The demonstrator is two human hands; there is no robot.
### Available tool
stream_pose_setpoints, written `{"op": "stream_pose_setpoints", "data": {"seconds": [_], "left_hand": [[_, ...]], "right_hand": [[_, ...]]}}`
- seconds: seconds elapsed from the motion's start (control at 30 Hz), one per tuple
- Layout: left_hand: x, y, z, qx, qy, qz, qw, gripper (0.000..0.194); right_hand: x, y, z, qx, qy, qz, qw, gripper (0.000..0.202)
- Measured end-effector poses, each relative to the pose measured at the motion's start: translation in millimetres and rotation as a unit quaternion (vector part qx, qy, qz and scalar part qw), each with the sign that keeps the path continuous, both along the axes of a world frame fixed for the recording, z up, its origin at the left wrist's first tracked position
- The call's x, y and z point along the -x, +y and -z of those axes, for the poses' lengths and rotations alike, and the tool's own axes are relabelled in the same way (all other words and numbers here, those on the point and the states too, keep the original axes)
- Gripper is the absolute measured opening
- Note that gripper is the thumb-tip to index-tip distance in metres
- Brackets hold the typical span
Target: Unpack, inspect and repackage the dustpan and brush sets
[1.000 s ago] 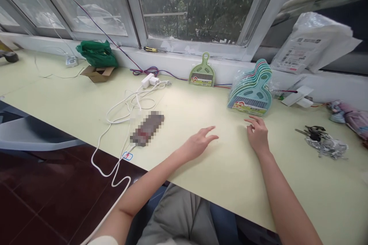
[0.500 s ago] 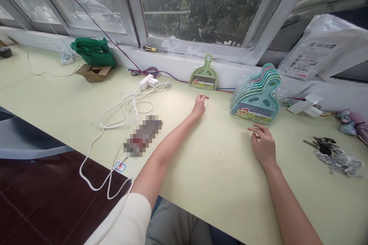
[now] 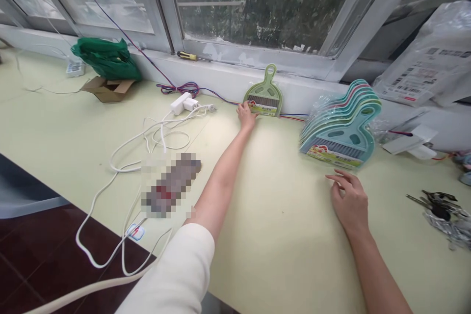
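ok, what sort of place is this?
Probably a small indoor workroom or packing spot: a long pale table under a window, a bunch of wrapped dustpans on it, and a screwdriver at the window's foot.

Two bare hands (image 3: 247, 117), one green dustpan (image 3: 264, 91), one dustpan stack (image 3: 340, 130), one screwdriver (image 3: 189, 55), one cardboard box (image 3: 104, 92), one green bag (image 3: 106, 59)

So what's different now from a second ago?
The left hand has reached forward to the lower left edge of the green dustpan-and-brush set; whether it grips is unclear. The right hand is still empty, near the stacked dustpan sets. Both the green set and the stack stand as before.
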State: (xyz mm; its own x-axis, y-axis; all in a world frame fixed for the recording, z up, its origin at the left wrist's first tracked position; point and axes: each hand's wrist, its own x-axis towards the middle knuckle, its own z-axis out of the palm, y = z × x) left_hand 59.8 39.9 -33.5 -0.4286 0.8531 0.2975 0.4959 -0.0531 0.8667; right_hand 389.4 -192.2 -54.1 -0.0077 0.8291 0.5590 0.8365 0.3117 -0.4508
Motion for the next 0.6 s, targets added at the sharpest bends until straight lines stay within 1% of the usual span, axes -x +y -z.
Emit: {"op": "stream_pose_setpoints", "data": {"seconds": [0.03, 0.07, 0.17, 0.2, 0.3, 0.33, 0.4, 0.47, 0.6], "left_hand": [[-1, 2, 0.2, 0.003, -0.003, -0.021, 1.000, 0.065], [-2, 4, -0.1, 0.008, -0.010, -0.027, 1.000, 0.071], [-4, 6, -4.8, 0.016, -0.016, -0.007, 1.000, 0.073], [-4, 7, -7.3, 0.011, -0.013, -0.018, 1.000, 0.074], [-2, 10, -15.2, -0.008, -0.017, -0.087, 0.996, 0.078], [-1, 12, -17.2, -0.009, -0.026, -0.095, 0.995, 0.078], [0, 16, -19.5, -0.008, -0.048, -0.084, 0.995, 0.075], [1, 17, -19.2, -0.008, -0.060, -0.068, 0.996, 0.067], [5, 17, -14.3, 0.007, -0.020, -0.065, 0.998, 0.047]], "right_hand": [[0, 0, -0.1, -0.001, 0.000, 0.001, 1.000, 0.028], [0, 0, -0.3, -0.002, 0.000, 0.001, 1.000, 0.028], [1, 0, -0.8, -0.004, -0.002, 0.000, 1.000, 0.028], [1, 0, -1.0, -0.004, -0.003, 0.000, 1.000, 0.028], [1, 0, -1.9, -0.005, -0.004, 0.002, 1.000, 0.028], [1, 0, -2.5, -0.007, -0.005, 0.004, 1.000, 0.028], [2, 0, -4.4, -0.015, -0.003, 0.010, 1.000, 0.028], [3, -1, -7.0, -0.025, 0.003, 0.020, 0.999, 0.029], [5, -2, -11.2, -0.035, 0.012, 0.032, 0.999, 0.032]]}}
